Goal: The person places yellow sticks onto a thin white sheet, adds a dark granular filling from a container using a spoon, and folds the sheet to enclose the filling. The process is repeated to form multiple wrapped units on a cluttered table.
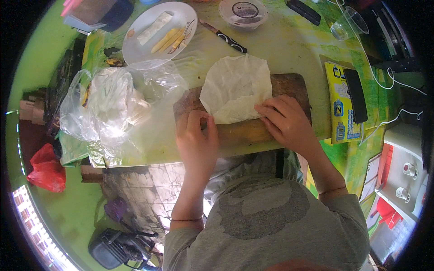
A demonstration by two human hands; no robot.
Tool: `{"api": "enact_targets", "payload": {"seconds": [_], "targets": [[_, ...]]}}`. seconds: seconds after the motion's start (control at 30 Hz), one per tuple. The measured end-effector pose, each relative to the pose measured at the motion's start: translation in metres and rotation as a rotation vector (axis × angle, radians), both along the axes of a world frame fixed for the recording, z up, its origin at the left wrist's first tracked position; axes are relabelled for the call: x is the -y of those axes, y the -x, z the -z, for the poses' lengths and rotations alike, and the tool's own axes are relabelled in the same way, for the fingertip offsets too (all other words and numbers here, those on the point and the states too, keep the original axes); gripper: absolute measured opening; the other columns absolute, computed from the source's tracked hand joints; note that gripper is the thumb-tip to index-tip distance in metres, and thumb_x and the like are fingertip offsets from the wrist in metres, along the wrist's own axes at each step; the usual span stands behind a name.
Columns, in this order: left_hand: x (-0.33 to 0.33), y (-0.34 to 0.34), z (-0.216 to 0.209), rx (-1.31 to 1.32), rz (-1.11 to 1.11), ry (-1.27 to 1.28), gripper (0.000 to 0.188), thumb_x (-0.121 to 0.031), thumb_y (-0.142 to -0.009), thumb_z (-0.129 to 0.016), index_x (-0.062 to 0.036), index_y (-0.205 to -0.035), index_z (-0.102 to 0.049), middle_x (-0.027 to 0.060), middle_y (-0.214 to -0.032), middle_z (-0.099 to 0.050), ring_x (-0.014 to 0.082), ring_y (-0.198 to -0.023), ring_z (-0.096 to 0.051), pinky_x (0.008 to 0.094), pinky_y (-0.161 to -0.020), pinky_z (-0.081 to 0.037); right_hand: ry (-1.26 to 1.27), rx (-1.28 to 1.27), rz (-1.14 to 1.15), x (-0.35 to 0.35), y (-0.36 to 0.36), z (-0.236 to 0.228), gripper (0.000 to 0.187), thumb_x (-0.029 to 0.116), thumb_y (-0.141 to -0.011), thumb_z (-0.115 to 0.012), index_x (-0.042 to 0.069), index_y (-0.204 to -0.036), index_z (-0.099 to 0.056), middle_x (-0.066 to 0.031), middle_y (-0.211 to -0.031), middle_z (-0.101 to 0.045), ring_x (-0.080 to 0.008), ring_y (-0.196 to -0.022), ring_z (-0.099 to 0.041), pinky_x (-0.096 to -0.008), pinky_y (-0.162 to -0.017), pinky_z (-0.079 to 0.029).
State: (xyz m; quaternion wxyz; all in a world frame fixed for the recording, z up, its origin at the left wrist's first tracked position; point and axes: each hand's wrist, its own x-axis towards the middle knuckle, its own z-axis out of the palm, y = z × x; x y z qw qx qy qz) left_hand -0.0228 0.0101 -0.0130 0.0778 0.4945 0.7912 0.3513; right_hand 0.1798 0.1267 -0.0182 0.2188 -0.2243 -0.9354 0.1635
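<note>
A thin, pale, round spring roll wrapper (pixel 237 83) lies spread over a wooden cutting board (pixel 294 88). Its near edge looks slightly folded up. With thumb and fingers closed, my left hand (pixel 196 137) pinches the wrapper's near left edge. At the near right edge my right hand (pixel 285 122) grips it with bent fingers. Beyond the board, a white plate (pixel 183 16) holds yellow banana strips (pixel 166 41) and a pale wrapped roll (pixel 154 28). A knife (pixel 231 43) with a black patterned handle rests right of the plate.
To the left, a clear plastic bag (pixel 106 106) holds more pale wrappers. A lidded round tub (pixel 244 13) stands at the back, with a clear cup (pixel 346 30) farther right. On the right, a black phone (pixel 356 95) lies on a yellow package (pixel 338 106), near white cables.
</note>
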Motion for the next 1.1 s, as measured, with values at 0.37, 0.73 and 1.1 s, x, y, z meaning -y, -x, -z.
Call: {"api": "enact_targets", "payload": {"seconds": [0.37,0.73,1.1], "targets": [[-0.013,-0.007,-0.011,0.149,-0.055,-0.124,0.005,-0.002,-0.087,-0.064,-0.0008,-0.088,-0.06,0.0114,-0.078,-0.064,0.0206,-0.062,-0.062,0.0314,-0.058,-0.05,0.008,0.017,0.007,0.001,-0.002,0.0,0.035,0.011,-0.079,-0.067,0.008,-0.114,-0.064,-0.0093,-0.111,-0.059,-0.0291,-0.099,-0.056,-0.0423,-0.081,-0.046],[-0.021,-0.017,-0.005,0.394,-0.028,-0.141,0.028,0.0,-0.077,-0.074,0.0017,-0.101,-0.06,0.0115,-0.091,-0.064,0.018,-0.073,-0.064,0.029,-0.065,-0.053,-0.049,0.084,0.002,0.003,0.002,-0.002,0.041,0.013,-0.08,-0.064,0.012,-0.121,-0.064,-0.0079,-0.117,-0.062,-0.0278,-0.101,-0.057,-0.0408,-0.081,-0.047],[-0.018,-0.019,0.002,0.377,-0.038,-0.065,0.037,0.008,-0.075,-0.071,-0.0002,-0.108,-0.057,0.008,-0.099,-0.063,0.0112,-0.077,-0.057,0.0249,-0.071,-0.048,-0.146,0.25,0.023,0.011,0.01,-0.012,0.057,0.008,-0.081,-0.057,0.03,-0.134,-0.06,-0.009,-0.116,-0.057,-0.0264,-0.098,-0.054,-0.0376,-0.082,-0.045]]}}
